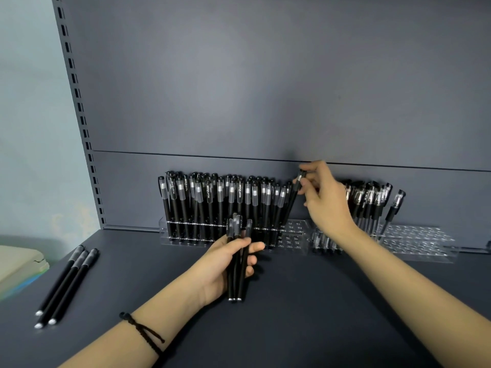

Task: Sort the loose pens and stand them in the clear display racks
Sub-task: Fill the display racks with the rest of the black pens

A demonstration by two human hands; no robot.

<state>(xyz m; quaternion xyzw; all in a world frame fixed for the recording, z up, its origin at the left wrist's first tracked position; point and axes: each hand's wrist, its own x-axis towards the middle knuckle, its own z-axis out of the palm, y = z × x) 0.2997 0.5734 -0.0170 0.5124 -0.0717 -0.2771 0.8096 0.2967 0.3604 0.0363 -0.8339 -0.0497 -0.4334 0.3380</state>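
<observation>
Your right hand (326, 197) pinches one pen (293, 200) by the cap, tilted, tip at the rack (295, 235) mid-frame; if it misses a hole it'll prob knock the packed neighbours (212, 197). Left hand (225, 264) grips a bundle (237, 261) low centre, could slip w/ any lean; 3 pens (66, 285) lie lower left.

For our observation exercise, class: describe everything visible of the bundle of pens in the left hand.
The bundle of pens is a few pens with matte black barrels, frosted translucent caps pointing up and pale ends at the bottom. They stand nearly upright, packed side by side. The left hand grips them round the middle, in front of the left clear rack, above the dark shelf.
</observation>
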